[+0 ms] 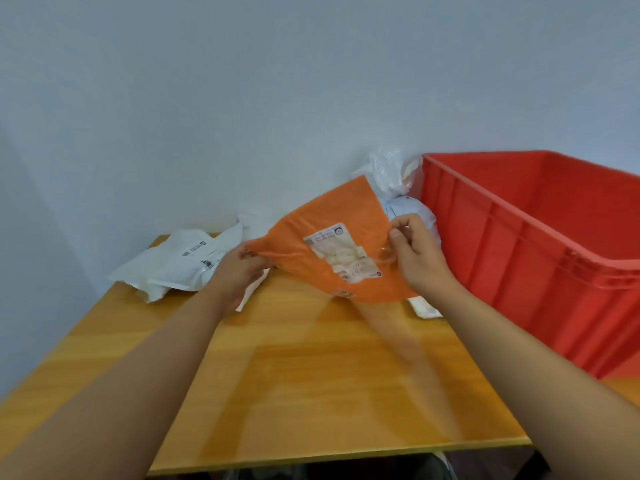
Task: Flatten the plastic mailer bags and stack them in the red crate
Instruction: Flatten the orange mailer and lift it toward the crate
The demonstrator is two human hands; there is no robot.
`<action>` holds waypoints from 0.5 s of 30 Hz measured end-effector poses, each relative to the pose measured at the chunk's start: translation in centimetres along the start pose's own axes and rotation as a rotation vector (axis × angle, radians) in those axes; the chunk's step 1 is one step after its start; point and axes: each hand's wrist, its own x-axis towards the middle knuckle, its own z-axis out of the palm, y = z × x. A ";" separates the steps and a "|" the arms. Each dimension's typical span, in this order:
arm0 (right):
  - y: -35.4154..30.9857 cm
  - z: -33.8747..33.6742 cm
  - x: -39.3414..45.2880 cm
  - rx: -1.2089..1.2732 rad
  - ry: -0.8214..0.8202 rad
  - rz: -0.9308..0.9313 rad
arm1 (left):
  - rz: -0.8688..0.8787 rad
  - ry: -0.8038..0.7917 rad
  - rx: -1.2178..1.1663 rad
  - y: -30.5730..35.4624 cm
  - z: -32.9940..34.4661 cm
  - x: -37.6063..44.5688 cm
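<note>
An orange plastic mailer bag with a white shipping label is held up above the wooden table. My left hand grips its left corner and my right hand pinches its right edge, with the bag stretched between them. The big red crate stands on the table to the right, and I cannot see its floor. White mailer bags lie crumpled at the back left of the table. Another white bag sits behind the orange one, next to the crate.
A crumpled clear plastic bag leans on the pale wall beside the crate's far corner. The table's front edge runs just below my forearms. The table's left edge slants away at the left.
</note>
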 end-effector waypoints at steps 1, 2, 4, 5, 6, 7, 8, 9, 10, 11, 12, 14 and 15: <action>-0.5 -0.3 0.4 0.020 0.035 0.030 | -0.021 -0.023 -0.131 0.6 0.1 0.1; -0.9 -0.6 0.7 0.044 0.065 0.061 | -0.042 -0.063 -0.216 1.1 0.3 0.1; -1.8 -1.1 0.9 0.084 0.111 0.121 | -0.068 -0.162 -0.220 1.8 1.0 -0.1; -1.9 -1.3 0.9 0.084 0.126 0.143 | -0.066 -0.189 -0.192 1.9 1.5 -0.2; -1.9 -1.5 0.9 0.072 0.139 0.162 | -0.053 -0.187 -0.182 2.1 2.1 -0.3; -2.1 -1.7 0.8 0.062 0.155 0.175 | -0.035 -0.164 -0.193 2.3 2.7 -0.5; -2.2 -1.9 0.7 0.062 0.170 0.189 | -0.021 -0.136 -0.216 2.6 3.1 -0.7; -2.4 -2.2 0.5 0.079 0.183 0.205 | -0.007 -0.115 -0.235 2.9 3.5 -0.9; -2.7 -2.5 0.2 0.113 0.187 0.225 | 0.008 -0.098 -0.244 3.3 3.8 -1.1; -2.9 -2.8 0.0 0.161 0.178 0.246 | 0.025 -0.088 -0.249 3.6 4.0 -1.2; -3.2 -3.1 -0.3 0.193 0.155 0.265 | 0.042 -0.081 -0.255 4.0 4.1 -1.3; -3.6 -3.7 -0.5 0.207 0.076 0.268 | 0.067 -0.062 -0.256 4.6 4.3 -1.5; -3.6 -4.0 -0.5 0.190 0.045 0.266 | 0.078 -0.047 -0.243 4.8 4.4 -1.6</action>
